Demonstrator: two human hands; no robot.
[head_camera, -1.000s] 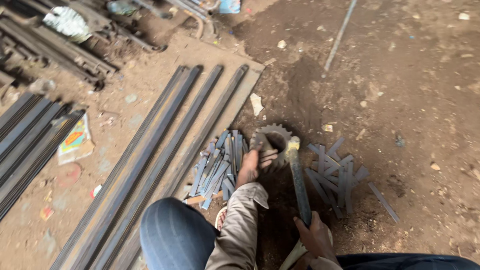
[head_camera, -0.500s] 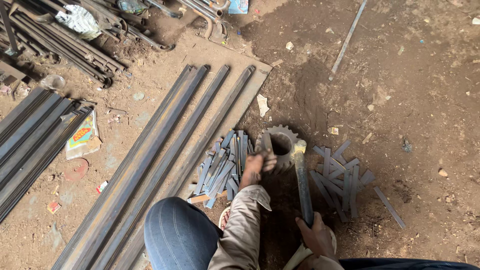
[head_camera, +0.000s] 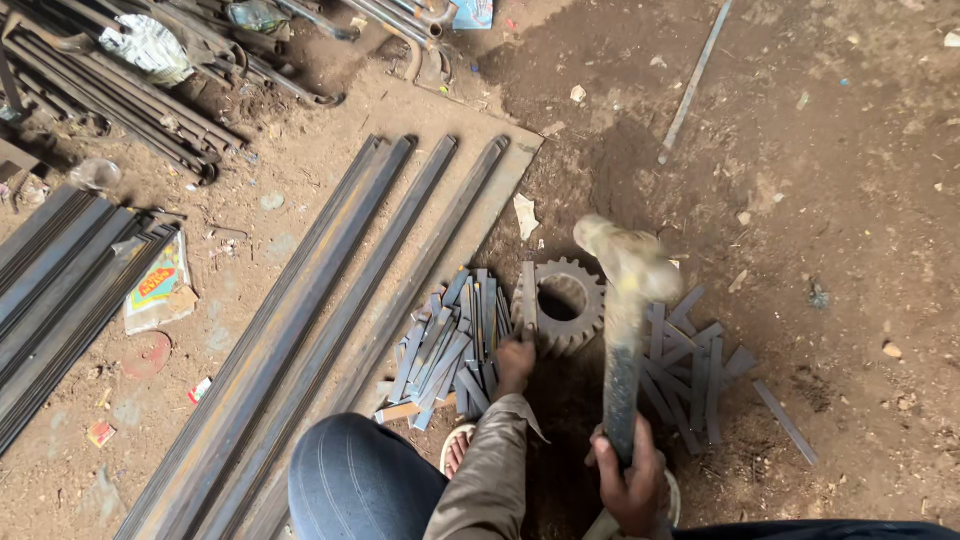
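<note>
Right hand is wrapped tight round the hammer, head raised and blurred. Left hand pinches a flat strip across the gear on the dirt floor. One pile sits left, another right (which is finished, I can't say). Long bars lie alongside.

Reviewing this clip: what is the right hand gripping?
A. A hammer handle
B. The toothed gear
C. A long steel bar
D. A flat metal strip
A: the right hand is wrapped round the handle of the hammer, whose blurred head is raised above the gear; the left hand is at a strip on the gear.
</note>
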